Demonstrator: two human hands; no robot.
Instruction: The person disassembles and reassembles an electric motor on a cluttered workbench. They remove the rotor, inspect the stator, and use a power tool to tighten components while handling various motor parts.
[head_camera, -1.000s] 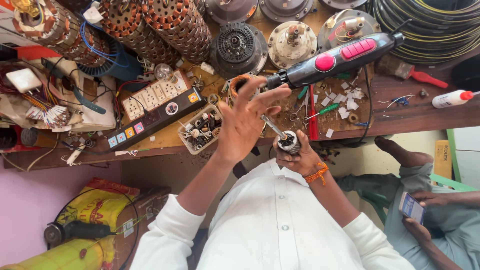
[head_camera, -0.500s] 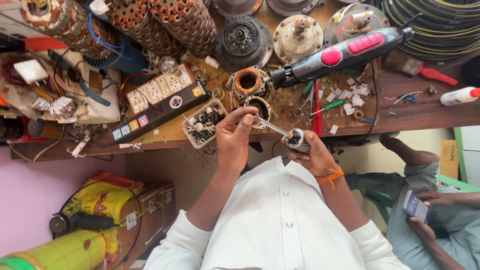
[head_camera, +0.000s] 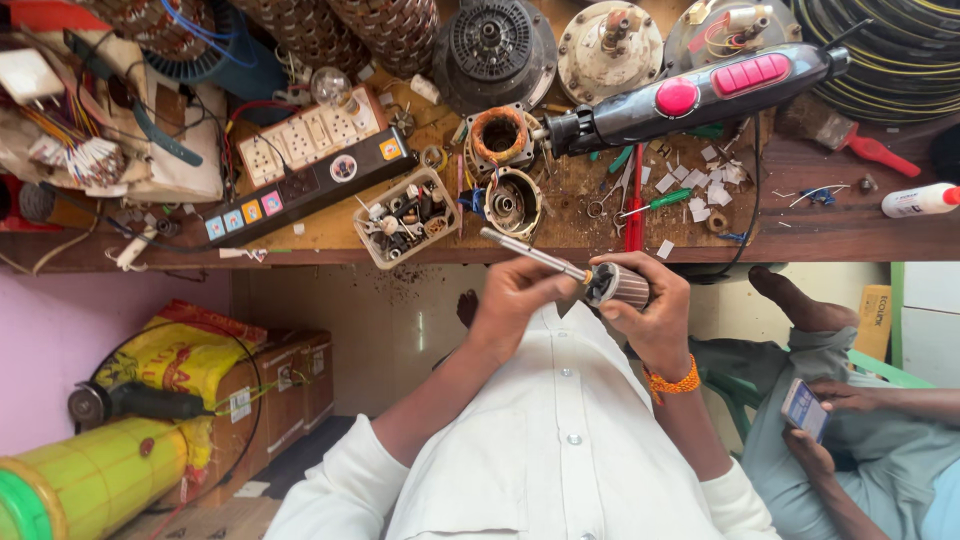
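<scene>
Both hands hold the rotor (head_camera: 618, 285) over the bench (head_camera: 800, 235) edge: left hand (head_camera: 515, 295) pinches the shaft (head_camera: 532, 254), right hand (head_camera: 650, 310) curls around the core. Risk: a slipped grip drops it to the floor, or side load bends the shaft. Fingers hide the rotor's far end; winding condition is unreadable.

The person wears a white shirt (head_camera: 560, 440) with a row of small pale buttons down the front, and its long sleeves are rolled or pushed up to about the elbow, leaving the forearms bare. Just below the right hand (head_camera: 655, 320), on the wrist, sits an orange band (head_camera: 672, 384), perhaps of thread or beads. The left hand (head_camera: 515, 300), across from that band, wears nothing.
</scene>
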